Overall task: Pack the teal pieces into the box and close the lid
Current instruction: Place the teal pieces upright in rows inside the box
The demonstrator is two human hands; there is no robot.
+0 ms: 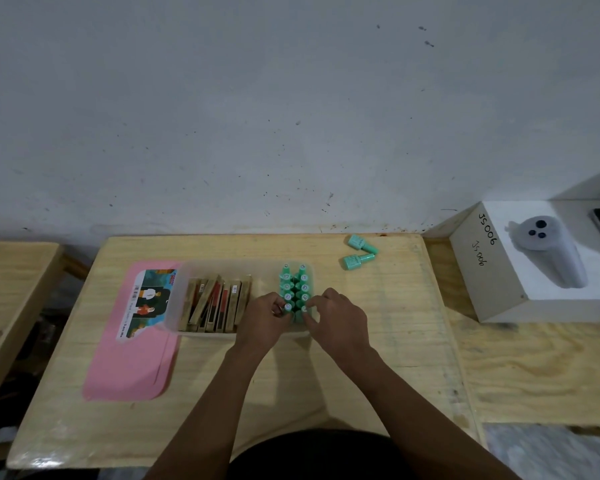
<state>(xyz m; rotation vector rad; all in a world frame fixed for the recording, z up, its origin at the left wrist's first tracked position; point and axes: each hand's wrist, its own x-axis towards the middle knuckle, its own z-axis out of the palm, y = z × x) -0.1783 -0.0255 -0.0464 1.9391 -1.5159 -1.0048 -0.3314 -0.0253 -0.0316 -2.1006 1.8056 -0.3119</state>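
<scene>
A clear plastic box sits mid-table. Several teal bottles stand upright in two rows at its right end. My left hand pinches the nearest bottle of the left row. My right hand pinches the nearest bottle of the right row. Two more teal bottles lie on their sides on the table beyond the box, to its right. The pink lid with a printed label lies flat to the left, partly under the box.
Several gold and red flat packs stand in the left part of the box. A white carton holding a grey device sits on the neighbouring table at right. The wall rises just behind the wooden table.
</scene>
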